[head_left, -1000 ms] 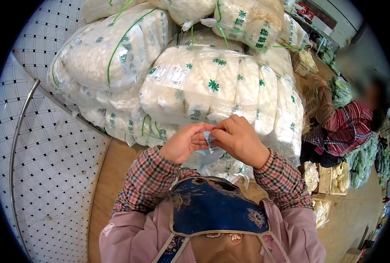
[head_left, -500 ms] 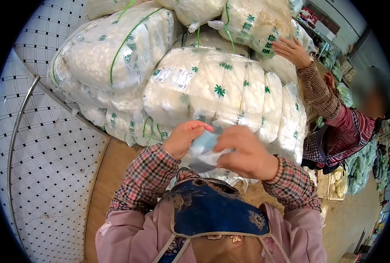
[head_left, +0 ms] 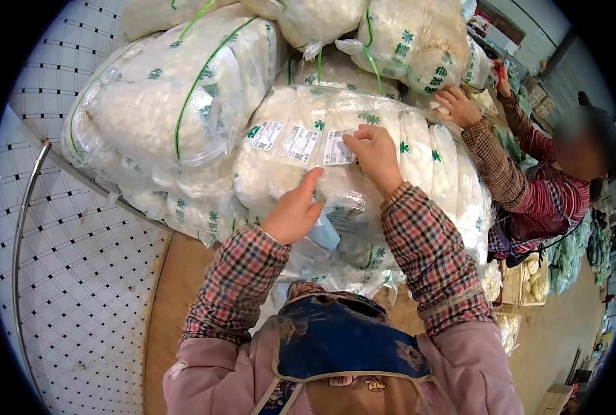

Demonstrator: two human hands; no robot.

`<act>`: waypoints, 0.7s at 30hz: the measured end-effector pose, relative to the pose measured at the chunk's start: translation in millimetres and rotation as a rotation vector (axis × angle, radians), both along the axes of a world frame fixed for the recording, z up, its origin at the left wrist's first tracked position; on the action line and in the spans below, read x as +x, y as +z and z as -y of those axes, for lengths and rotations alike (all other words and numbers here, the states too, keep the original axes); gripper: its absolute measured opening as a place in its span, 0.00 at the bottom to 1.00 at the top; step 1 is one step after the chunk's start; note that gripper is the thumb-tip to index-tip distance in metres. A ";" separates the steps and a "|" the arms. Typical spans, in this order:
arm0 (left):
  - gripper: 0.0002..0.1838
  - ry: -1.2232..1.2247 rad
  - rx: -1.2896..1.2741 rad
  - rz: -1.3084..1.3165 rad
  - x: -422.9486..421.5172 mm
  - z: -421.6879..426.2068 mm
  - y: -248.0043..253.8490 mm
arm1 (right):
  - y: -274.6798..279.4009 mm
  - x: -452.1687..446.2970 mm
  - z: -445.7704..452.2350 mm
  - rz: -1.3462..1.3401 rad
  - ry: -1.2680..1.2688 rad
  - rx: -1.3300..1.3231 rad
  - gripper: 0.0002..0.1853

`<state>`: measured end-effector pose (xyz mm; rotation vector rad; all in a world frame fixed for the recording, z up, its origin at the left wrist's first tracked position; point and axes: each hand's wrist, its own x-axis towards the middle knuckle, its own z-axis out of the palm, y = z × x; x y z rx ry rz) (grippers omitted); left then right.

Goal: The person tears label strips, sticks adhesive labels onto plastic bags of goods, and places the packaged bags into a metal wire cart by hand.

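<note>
Three printed labels lie in a row on a large clear plastic bag (head_left: 384, 114) of white produce with green print. My right hand (head_left: 376, 153) pinches or presses the edge of the rightmost label (head_left: 338, 147), which lies against the plastic. Beside it are the middle label (head_left: 300, 143) and the left label (head_left: 266, 135). Lower left of these, my left hand (head_left: 293, 211) has its thumb raised, and a light blue sheet (head_left: 323, 232) hangs from under its fingers, partly hidden by them.
More filled bags (head_left: 176, 90) with green ties are stacked behind and left. At the right, a co-worker (head_left: 547, 173) reaches toward the pile, holding red-handled scissors (head_left: 500, 72). A metal rail (head_left: 23, 228) curves at the left. Baskets (head_left: 535, 280) of produce stand lower right.
My right hand has moved up from my left hand onto the bag, where a third label now lies. My left hand has dropped slightly with the blue sheet. The co-worker now shows scissors.
</note>
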<state>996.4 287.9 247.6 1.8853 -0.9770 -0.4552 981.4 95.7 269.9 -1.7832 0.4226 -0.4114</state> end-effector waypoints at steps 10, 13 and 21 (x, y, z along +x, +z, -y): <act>0.26 -0.054 -0.017 0.011 9.0 -3.6 -2.7 | 0.1 -7.2 -10.8 -0.083 -0.245 -1.006 0.27; 0.28 -0.070 -0.044 -0.036 3.2 -9.1 -1.5 | 2.0 -3.6 -4.8 0.025 -0.278 -1.190 0.35; 0.18 -0.192 -0.373 -0.512 -11.7 -28.4 19.5 | -9.8 -11.0 -17.7 0.074 0.336 -1.351 0.32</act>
